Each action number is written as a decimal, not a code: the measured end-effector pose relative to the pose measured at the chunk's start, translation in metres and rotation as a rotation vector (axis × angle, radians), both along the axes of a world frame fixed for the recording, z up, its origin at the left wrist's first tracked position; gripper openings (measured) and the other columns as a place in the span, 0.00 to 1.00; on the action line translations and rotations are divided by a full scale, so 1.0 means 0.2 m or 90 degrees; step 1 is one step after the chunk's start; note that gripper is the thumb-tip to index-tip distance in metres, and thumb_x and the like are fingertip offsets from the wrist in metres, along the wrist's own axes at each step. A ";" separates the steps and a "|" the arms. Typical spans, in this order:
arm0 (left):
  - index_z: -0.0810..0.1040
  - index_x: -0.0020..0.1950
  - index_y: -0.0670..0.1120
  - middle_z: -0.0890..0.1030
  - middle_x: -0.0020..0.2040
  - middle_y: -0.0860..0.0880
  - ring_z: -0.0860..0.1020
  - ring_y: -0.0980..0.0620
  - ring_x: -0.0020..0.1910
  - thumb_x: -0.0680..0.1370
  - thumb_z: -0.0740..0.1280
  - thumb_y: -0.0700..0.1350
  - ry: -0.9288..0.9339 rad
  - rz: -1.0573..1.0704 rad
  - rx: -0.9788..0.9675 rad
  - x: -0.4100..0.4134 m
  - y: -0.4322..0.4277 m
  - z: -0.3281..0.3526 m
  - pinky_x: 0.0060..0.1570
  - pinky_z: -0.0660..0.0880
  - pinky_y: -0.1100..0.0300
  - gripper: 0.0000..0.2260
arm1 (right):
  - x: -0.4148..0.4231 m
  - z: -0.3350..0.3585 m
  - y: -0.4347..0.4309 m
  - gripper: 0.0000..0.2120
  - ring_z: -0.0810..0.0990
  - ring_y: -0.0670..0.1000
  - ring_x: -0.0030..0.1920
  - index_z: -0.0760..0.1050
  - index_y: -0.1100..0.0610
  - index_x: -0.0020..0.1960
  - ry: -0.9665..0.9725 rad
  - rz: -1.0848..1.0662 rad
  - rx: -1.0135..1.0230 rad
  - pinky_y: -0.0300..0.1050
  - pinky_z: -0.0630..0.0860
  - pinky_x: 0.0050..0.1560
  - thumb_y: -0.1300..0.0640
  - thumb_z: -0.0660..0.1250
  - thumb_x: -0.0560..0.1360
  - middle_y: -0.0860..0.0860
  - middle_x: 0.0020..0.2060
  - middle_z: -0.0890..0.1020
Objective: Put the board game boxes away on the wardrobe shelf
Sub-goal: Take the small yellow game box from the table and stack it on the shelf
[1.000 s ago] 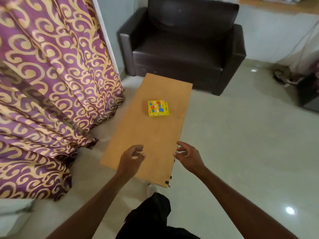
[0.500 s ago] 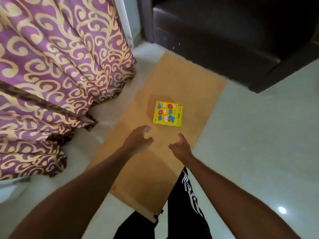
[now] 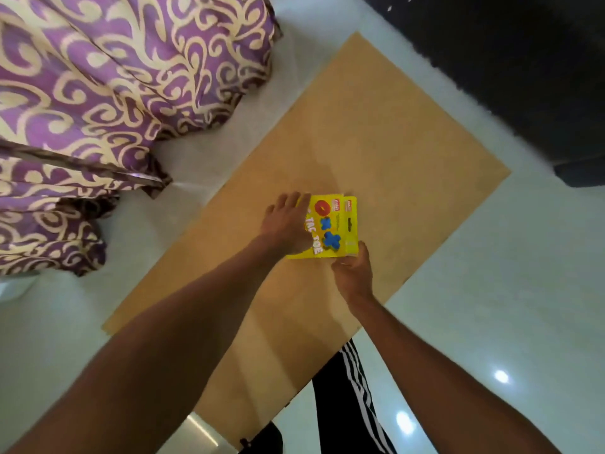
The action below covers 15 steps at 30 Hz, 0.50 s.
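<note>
A yellow tic-tac-toe game box [image 3: 334, 226] lies flat on a low wooden table [image 3: 393, 136]. A second yellow edge with its own red label shows along its right side, so it looks like two stacked boxes. My left hand [image 3: 287, 224] lies over the left part of the box, fingers curling round its left edge. My right hand [image 3: 353, 273] pinches the near right corner, thumb against the box's side. The left third of the lid is hidden under my left hand.
A purple and gold curtain [image 3: 98, 93] hangs down to the floor at the left of the table. A dark sofa [image 3: 523, 60] stands just beyond the table's far end. Pale glossy floor [image 3: 507, 290] lies to the right. My leg in striped trousers [image 3: 353, 404] is at the table's near edge.
I have leaned in over the table. Both hands moved forward from the near end to the yellow box and took hold of it, left at its left edge, right at its near corner.
</note>
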<state>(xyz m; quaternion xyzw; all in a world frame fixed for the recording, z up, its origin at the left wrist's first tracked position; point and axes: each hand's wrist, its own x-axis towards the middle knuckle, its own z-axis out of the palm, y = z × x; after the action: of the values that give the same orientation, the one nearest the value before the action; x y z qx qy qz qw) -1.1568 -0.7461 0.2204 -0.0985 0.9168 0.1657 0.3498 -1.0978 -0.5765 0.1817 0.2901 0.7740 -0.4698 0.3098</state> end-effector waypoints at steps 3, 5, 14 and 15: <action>0.69 0.67 0.46 0.74 0.63 0.42 0.73 0.40 0.63 0.67 0.68 0.51 -0.098 0.270 0.041 0.13 0.01 -0.02 0.59 0.72 0.49 0.29 | -0.09 0.02 0.07 0.36 0.80 0.50 0.49 0.56 0.59 0.75 -0.004 -0.016 0.009 0.34 0.73 0.45 0.67 0.67 0.71 0.50 0.51 0.82; 0.75 0.59 0.44 0.80 0.57 0.42 0.79 0.43 0.55 0.63 0.66 0.49 -0.123 0.465 0.180 0.22 0.02 0.00 0.52 0.75 0.53 0.25 | -0.12 0.03 0.09 0.32 0.80 0.49 0.48 0.62 0.60 0.72 -0.009 -0.001 0.000 0.29 0.73 0.42 0.69 0.66 0.70 0.51 0.53 0.81; 0.76 0.60 0.52 0.82 0.55 0.49 0.81 0.47 0.55 0.64 0.68 0.40 -0.055 0.814 0.426 0.64 0.08 0.22 0.58 0.77 0.48 0.25 | -0.03 0.17 0.04 0.22 0.83 0.48 0.53 0.76 0.53 0.59 0.014 0.173 -0.083 0.55 0.80 0.56 0.68 0.66 0.67 0.49 0.54 0.84; 0.75 0.63 0.51 0.82 0.55 0.48 0.80 0.47 0.54 0.65 0.69 0.38 -0.024 0.828 0.432 0.71 0.07 0.29 0.55 0.78 0.51 0.26 | 0.00 0.22 0.01 0.21 0.83 0.48 0.53 0.77 0.52 0.57 0.011 0.198 -0.093 0.55 0.80 0.56 0.69 0.65 0.68 0.49 0.53 0.84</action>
<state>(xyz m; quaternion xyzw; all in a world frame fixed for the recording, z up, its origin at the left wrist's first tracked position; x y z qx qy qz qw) -1.0147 -0.7321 0.2786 -0.5120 0.5648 0.6130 0.2079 -1.0972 -0.5750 0.2266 0.1394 0.7759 -0.4736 0.3928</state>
